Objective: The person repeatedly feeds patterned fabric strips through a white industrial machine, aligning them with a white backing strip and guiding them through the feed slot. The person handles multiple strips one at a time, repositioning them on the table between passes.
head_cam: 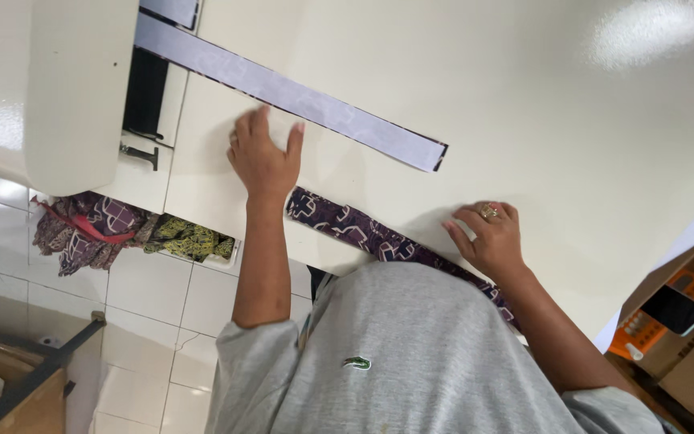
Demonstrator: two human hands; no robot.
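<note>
My left hand (pixel 263 161) lies flat on the cream table (pixel 572 137), fingers spread. Its fingertips touch a long pale lilac fabric strip (pixel 323 108) with dark edges that runs diagonally across the table. A second strip of purple patterned fabric (pixel 355 229) runs along the table's near edge, from beside my left wrist to under my right hand (pixel 487 237). My right hand wears a ring and rests with bent fingers on the table, pressing at that strip's edge. Neither hand grips anything. My grey shirt hides the strip's far end.
A white sewing machine body (pixel 74 88) stands at the upper left. Under the table a tray holds a heap of patterned cloth (pixel 122 229) above a white tiled floor. An orange crate (pixel 680 301) sits at the right, and a cardboard box (pixel 10 394) at the lower left.
</note>
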